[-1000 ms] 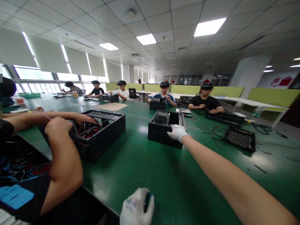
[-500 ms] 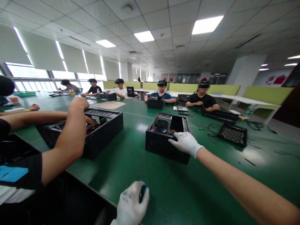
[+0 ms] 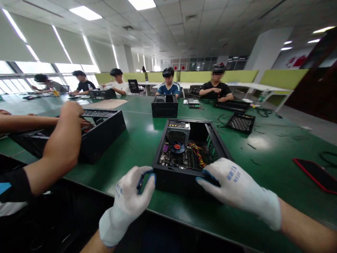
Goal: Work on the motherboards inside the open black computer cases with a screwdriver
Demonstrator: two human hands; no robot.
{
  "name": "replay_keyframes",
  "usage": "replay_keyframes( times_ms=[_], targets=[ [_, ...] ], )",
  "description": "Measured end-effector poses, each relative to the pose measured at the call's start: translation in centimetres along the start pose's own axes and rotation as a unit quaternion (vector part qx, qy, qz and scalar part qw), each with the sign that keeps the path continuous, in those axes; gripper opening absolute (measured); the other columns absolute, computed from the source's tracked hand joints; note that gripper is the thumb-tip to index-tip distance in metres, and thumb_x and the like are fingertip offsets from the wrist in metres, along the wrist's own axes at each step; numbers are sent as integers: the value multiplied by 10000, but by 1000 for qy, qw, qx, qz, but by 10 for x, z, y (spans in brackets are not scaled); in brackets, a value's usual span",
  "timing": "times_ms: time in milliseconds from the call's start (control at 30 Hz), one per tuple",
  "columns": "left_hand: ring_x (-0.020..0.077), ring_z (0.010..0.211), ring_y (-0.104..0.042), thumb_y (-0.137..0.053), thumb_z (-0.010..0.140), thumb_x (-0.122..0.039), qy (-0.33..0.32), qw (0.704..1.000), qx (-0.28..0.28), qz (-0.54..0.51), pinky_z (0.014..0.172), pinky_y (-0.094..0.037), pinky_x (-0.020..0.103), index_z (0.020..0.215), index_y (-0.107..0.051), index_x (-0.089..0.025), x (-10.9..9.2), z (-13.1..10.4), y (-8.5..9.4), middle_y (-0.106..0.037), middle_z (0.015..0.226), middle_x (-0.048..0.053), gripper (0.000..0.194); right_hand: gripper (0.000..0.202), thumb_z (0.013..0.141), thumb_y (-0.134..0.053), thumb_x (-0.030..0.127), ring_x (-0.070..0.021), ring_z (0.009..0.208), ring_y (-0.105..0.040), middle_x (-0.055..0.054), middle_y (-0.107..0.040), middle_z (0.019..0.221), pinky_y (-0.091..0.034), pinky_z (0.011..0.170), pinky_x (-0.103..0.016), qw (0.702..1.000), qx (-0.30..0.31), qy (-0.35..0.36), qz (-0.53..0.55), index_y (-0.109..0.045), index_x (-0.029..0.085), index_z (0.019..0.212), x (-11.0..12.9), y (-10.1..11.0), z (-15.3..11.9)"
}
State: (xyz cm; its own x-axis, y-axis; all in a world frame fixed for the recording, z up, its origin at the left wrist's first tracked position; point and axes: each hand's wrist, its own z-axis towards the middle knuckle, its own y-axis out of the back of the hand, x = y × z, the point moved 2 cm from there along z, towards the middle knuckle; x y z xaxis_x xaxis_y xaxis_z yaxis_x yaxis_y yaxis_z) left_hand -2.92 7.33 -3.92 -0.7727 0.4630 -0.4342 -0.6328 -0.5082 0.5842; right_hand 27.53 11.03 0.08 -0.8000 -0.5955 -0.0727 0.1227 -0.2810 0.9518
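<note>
An open black computer case (image 3: pixel 181 181) lies on the green table, showing a fan (image 3: pixel 177 147), a power supply (image 3: pixel 179 131) and a bundle of coloured wires (image 3: pixel 198 155). My right hand (image 3: pixel 229 182), in a white glove with a blue palm side, grips the case's near wall, fingers over the rim and thumb on the outer face. At the near left corner is my gloved left hand (image 3: pixel 131 196), its thumb and fingers curved and apart. Whether its fingertips touch the corner I cannot tell.
To my left, another person's bare arm (image 3: pixel 63 137) reaches into a second black case (image 3: pixel 105 137). Across the table, people sit by a further case (image 3: pixel 164 107). On the right are a perforated black panel (image 3: pixel 240 123), cables and a red-edged black mat (image 3: pixel 313 172).
The case has come closer to me, with my right hand at its near wall. My left hand has risen from the table edge to beside the case's corner. The view has shifted too.
</note>
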Motion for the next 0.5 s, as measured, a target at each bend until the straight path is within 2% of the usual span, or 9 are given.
replay_keyframes(
  times_ms=[100,233,400,500],
  targets=[
    [161,708,-646,-623,974,-345,-55,997,52,7,661,-489,297,1079,-684,-203,-28,18,7,-658,836,8,187,407,1008,-538,561,-222,752,-625,-53,-689,789,-405,722,-337,999,-3,11,31,-684,213,854,9,6,-23],
    [178,701,-634,-601,989,-370,-120,981,145,45,630,-444,316,997,-688,-206,-53,30,0,-638,810,12,186,308,983,-609,500,-218,751,-604,-48,-683,812,-400,707,-341,997,-21,34,72,-683,216,890,20,15,-47],
    [183,633,-586,-557,1013,-458,-206,943,249,86,565,-355,330,781,-602,-228,-72,25,-4,-601,742,6,329,220,989,-608,417,-205,729,-597,-50,-690,820,-422,680,-341,991,-65,63,103,-690,214,963,32,29,-67],
    [194,644,-592,-561,1004,-497,-214,928,293,88,562,-347,331,793,-595,-234,-79,16,2,-617,766,12,339,251,1006,-572,432,-206,715,-619,-64,-721,850,-444,646,-348,990,-72,58,108,-701,217,993,37,37,-73]
  ],
)
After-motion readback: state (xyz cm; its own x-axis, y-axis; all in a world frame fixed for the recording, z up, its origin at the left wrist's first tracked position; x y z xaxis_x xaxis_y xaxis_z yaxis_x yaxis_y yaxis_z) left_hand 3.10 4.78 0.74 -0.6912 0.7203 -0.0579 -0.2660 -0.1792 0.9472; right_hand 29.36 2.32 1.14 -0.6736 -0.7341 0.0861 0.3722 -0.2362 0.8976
